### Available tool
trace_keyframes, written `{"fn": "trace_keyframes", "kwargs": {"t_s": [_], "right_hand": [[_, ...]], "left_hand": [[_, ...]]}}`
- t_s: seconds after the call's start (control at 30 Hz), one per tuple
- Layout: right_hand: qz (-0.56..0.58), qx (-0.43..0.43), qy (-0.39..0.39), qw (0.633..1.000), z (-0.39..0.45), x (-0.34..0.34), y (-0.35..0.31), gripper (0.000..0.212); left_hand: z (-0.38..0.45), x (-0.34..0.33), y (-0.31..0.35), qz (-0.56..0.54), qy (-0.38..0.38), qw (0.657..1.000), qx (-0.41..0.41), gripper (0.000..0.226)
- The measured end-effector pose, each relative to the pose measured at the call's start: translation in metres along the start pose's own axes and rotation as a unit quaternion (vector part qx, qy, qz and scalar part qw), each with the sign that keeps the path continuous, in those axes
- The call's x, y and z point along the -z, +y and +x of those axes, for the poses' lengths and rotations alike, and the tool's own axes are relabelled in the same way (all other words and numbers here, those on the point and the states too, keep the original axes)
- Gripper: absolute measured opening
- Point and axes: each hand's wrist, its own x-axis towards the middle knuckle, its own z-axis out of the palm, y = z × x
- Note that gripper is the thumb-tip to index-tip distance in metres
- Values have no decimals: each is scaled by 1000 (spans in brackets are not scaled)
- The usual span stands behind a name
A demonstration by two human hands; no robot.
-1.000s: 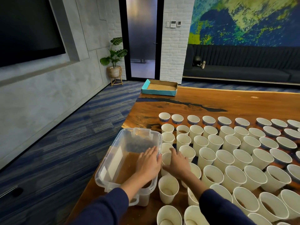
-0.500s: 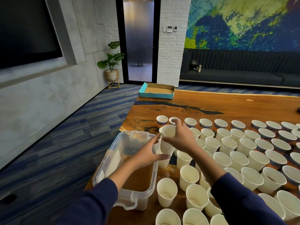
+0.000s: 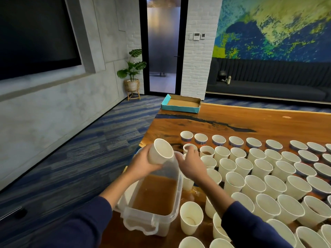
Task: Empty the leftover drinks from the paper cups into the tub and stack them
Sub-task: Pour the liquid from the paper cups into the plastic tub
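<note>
A clear plastic tub [image 3: 141, 227] with brown liquid in it stands at the table's left edge. My left hand [image 3: 140, 164] grips a white paper cup [image 3: 160, 152] and holds it tilted above the tub's far end, its mouth turned up toward me. My right hand [image 3: 192, 162] reaches just right of the tub, and its fingers curl over the rim of a cup [image 3: 188, 146] that stands on the table. Several rows of upright white paper cups [image 3: 256, 187] fill the table to the right; some hold brown leftovers.
The wooden table [image 3: 232, 122] has a dark vein across its far part and a shallow teal cardboard box [image 3: 180, 106] at its far left corner. Its left edge drops to blue carpet. More cups [image 3: 191, 218] stand close to the tub's near right side.
The cup passed from both hands into my left hand, which lifted and tilted it over the tub. My right hand let go and moved to a cup on the table.
</note>
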Motion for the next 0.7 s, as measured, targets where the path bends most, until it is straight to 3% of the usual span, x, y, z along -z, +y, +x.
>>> {"fn": "trace_keyframes", "kwargs": {"t_s": [0.1,0.33,0.43,0.7], "right_hand": [[-79,-22,-15,997,-10,-27,17,54],[-17,-85,-46,995,-10,-69,35,75],[-41,-88,-24,995,-8,-74,36,75],[84,-98,-20,991,-7,-78,35,70]], "left_hand": [[0,13,-14,88,22,996,8,80],[-2,35,-26,275,15,961,-38,78],[-3,41,-30,317,11,947,-53,76],[-4,49,-41,352,0,932,-83,72]]}}
